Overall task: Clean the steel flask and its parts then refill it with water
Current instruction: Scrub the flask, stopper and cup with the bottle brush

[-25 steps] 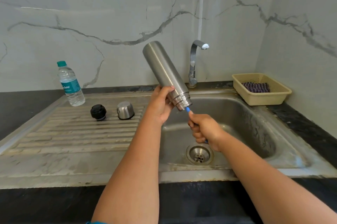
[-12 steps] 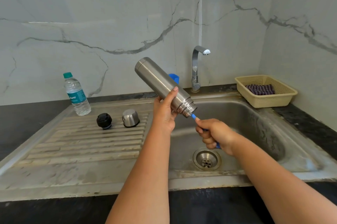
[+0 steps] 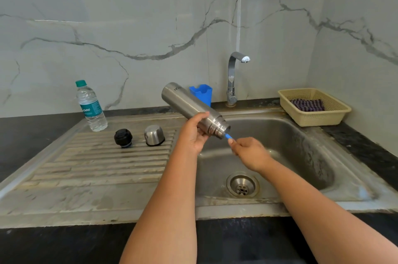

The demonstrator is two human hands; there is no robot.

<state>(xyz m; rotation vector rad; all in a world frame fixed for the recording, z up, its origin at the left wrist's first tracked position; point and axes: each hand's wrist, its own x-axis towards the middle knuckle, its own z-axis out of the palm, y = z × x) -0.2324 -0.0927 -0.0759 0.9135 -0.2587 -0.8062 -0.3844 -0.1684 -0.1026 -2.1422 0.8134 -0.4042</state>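
While both hands work over the sink basin, the parts stand as listed below.

Steel flask [image 3: 189, 107]: held in the air above the left edge of the basin, tilted, base up and to the left, open mouth down and to the right.
Left hand [image 3: 195, 132]: fingers wrapped around the flask's lower body, just above the threaded neck, holding it.
Right hand [image 3: 249, 153]: fingers closed tight on a blue brush handle [image 3: 228, 136]; only a short piece of the handle shows between the fist and the flask mouth, and it enters the mouth.
Brush head: hidden inside the flask; cannot be seen.
Black stopper [image 3: 123, 138]: standing on the ribbed draining board, left of the basin.
Steel cup lid [image 3: 154, 135]: standing mouth down on the draining board, just beside the stopper, to its right.
Plastic water bottle [image 3: 91, 106]: upright, capped, at the back left corner of the draining board.
Tap [image 3: 233, 78]: behind the basin, spout pointing right; no visible stream.
Blue holder [image 3: 202, 93]: at the wall behind the flask, partly covered by it.
Cream basket [image 3: 336, 113]: on the dark worktop right of the sink, with a striped cloth [image 3: 308, 105] inside.
Sink [image 3: 301, 134]: drain strainer visible at the bottom centre.
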